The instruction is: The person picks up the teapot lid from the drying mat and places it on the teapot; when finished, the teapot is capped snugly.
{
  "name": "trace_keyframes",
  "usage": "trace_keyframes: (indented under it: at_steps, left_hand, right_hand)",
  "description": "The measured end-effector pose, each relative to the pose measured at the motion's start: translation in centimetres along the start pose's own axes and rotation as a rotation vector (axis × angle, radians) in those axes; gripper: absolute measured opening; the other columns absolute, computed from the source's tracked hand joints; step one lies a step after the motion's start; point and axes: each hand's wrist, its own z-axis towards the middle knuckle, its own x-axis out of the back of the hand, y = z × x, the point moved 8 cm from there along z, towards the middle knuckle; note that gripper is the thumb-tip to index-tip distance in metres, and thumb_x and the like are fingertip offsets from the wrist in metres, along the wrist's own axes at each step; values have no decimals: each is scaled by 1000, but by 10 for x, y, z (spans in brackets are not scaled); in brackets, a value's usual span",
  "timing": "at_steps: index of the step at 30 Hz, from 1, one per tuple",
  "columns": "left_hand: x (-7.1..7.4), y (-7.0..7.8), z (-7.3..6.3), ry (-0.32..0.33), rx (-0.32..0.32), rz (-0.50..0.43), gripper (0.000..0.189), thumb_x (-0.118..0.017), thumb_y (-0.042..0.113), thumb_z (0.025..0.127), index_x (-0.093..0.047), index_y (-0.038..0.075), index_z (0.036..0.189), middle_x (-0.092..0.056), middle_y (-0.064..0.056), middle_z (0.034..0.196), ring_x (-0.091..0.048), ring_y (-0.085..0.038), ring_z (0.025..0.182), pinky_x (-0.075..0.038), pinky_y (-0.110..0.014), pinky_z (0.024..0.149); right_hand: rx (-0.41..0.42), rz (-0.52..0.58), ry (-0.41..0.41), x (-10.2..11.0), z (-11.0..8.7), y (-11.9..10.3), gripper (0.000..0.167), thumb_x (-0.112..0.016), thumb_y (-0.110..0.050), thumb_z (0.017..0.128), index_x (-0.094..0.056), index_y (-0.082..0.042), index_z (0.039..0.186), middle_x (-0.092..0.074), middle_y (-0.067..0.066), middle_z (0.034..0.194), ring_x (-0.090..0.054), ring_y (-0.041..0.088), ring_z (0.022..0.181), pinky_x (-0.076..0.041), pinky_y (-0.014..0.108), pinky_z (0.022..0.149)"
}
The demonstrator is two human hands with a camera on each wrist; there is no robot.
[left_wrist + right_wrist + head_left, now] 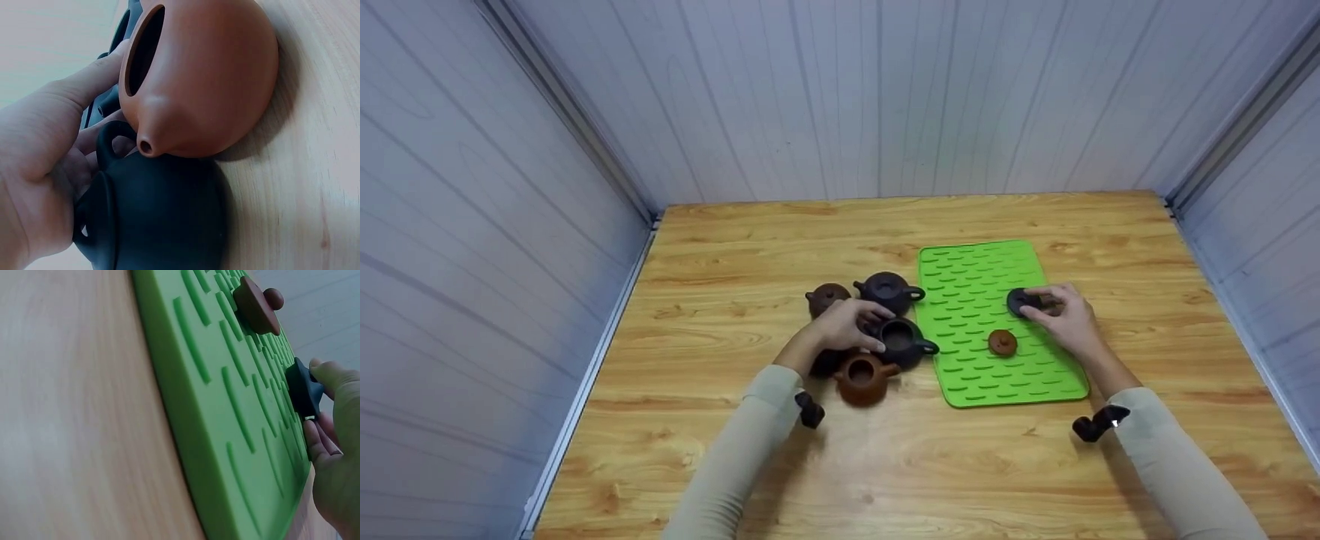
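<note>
My left hand (846, 324) holds the spout side of a lidless black teapot (906, 361), thumb and fingers spread on either side of it. In the left wrist view, a lidless orange-brown teapot (219, 79) and a lidded black teapot (169, 208) stand nearer the camera and hide most of what the fingers hold. On the right, my right hand (1069, 319) pinches a black lid (1017, 303) by its edge, low over the green mat (982, 388). The right wrist view shows thumb and fingers at opposite sides of this lid (304, 389).
A brown lid (1002, 343) with a round knob lies on the mat, left of my right hand. Behind my left hand stand a lidded brown teapot (829, 295) and another black teapot (885, 289). Pale panel walls (840, 97) enclose the wooden table (885, 465).
</note>
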Motion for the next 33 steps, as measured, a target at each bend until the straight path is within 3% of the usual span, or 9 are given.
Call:
trace_keyframes:
  at_steps: [1, 11, 14, 18, 22, 29, 33]
  left_hand:
    - [-2, -7, 5, 7, -15, 14, 59, -92, 25, 97, -72, 19, 152, -77, -16, 147, -71, -31, 142, -58, -47, 120]
    - [-1, -4, 1, -7, 6, -1, 58, -91, 23, 98, -72, 19, 153, -76, -17, 150, -70, -34, 143, -56, -52, 121]
    - [-7, -25, 14, 13, -34, 24, 59, -93, 33, 96, -73, 24, 151, -78, -12, 146, -73, -29, 139, -60, -45, 116]
    - [-9, -36, 21, 10, -49, 19, 59, -93, 39, 95, -73, 28, 150, -78, -8, 146, -73, -24, 138, -60, -40, 115]
    - [-6, -31, 17, -3, -39, 13, 59, -93, 36, 96, -73, 27, 151, -78, -7, 146, -73, -23, 138, -61, -40, 114]
    - [-10, -40, 21, 15, -7, -7, 59, -95, 34, 94, -74, 30, 149, -79, -6, 146, -73, -22, 139, -58, -41, 117]
    - [-6, -24, 12, 10, 5, -28, 58, -94, 27, 95, -74, 26, 150, -77, -10, 148, -72, -27, 141, -58, -45, 119]
  right_hand:
    - [-4, -2, 2, 0, 0, 0, 47, -81, -24, 107, -71, 3, 144, -57, 27, 141, -59, -6, 101, -51, 3, 87]
    - [-34, -10, 9, -3, 1, 6, 44, -80, -18, 107, -71, 6, 143, -59, 29, 142, -59, -5, 98, -50, 3, 87]
    - [-43, -12, -4, -4, 2, 7, 44, -80, -17, 106, -71, 5, 143, -59, 29, 142, -59, -1, 100, -50, 4, 87]
    - [-51, -10, -22, -3, 4, 6, 43, -80, -15, 106, -71, 5, 142, -58, 30, 142, -59, -1, 99, -51, 6, 86]
    - [-40, -6, -40, -2, 5, 3, 40, -78, -12, 107, -72, 5, 142, -55, 32, 147, -61, 2, 103, -50, 6, 86]
    - [-23, 6, -77, -3, 8, -1, 39, -76, -2, 105, -73, 4, 143, -56, 31, 150, -63, 27, 118, -50, 5, 88]
    - [-13, 43, -88, -3, 9, -1, 39, -74, 2, 103, -73, 6, 142, -56, 30, 151, -63, 18, 114, -51, 5, 90]
